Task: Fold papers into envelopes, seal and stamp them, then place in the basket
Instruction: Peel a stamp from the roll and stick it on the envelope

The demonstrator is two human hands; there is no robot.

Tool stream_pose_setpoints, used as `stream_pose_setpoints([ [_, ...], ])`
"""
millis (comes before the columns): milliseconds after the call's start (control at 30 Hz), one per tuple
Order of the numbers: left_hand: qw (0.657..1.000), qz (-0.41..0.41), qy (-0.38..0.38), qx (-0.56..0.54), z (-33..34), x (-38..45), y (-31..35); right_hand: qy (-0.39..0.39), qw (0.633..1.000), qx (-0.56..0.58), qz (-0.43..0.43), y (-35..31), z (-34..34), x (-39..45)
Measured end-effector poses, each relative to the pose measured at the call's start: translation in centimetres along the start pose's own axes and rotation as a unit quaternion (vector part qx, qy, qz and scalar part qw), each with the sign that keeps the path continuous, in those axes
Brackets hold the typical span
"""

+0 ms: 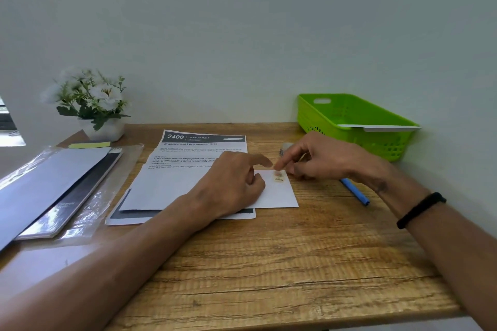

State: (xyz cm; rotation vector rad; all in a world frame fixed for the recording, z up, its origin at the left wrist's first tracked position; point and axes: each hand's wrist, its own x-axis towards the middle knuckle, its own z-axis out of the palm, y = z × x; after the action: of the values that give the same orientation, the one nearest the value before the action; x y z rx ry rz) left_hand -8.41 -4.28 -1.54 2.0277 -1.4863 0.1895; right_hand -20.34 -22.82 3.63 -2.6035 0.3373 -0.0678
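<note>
One white envelope (279,193), small stamp (279,177) attached

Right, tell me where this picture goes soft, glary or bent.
Head view: the flowers at far left are blurred; the plastic sleeve throws bright glare; the right hand fingertips and the stamp on the envelope are smeared; the wide lens bows the desk edges.

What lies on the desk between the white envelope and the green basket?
In the head view, the right hand and a small glue stick behind it lie between envelope and basket.
</note>
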Motion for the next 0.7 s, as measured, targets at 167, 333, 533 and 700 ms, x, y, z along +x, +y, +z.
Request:
stream_pose_setpoints([
  [167,0.999,0.017,-0.017,0.033,0.1,0.1,-0.1,0.010,0.997,-0.080,-0.008,-0.8,0.2,-0.1],
  [333,0.998,0.010,-0.026,0.048,0.2,0.2,0.4,0.010,0.997,-0.073,0.035,-0.6,-0.1,0.0],
  [533,0.997,0.019,-0.033,0.069,0.1,0.1,0.6,0.040,0.996,-0.072,-0.013,-0.5,0.3,0.0],
  [700,0.996,0.019,-0.042,0.081,0.1,0.0,0.7,-0.046,0.994,-0.075,-0.059,-1.0,-0.1,-0.4],
])
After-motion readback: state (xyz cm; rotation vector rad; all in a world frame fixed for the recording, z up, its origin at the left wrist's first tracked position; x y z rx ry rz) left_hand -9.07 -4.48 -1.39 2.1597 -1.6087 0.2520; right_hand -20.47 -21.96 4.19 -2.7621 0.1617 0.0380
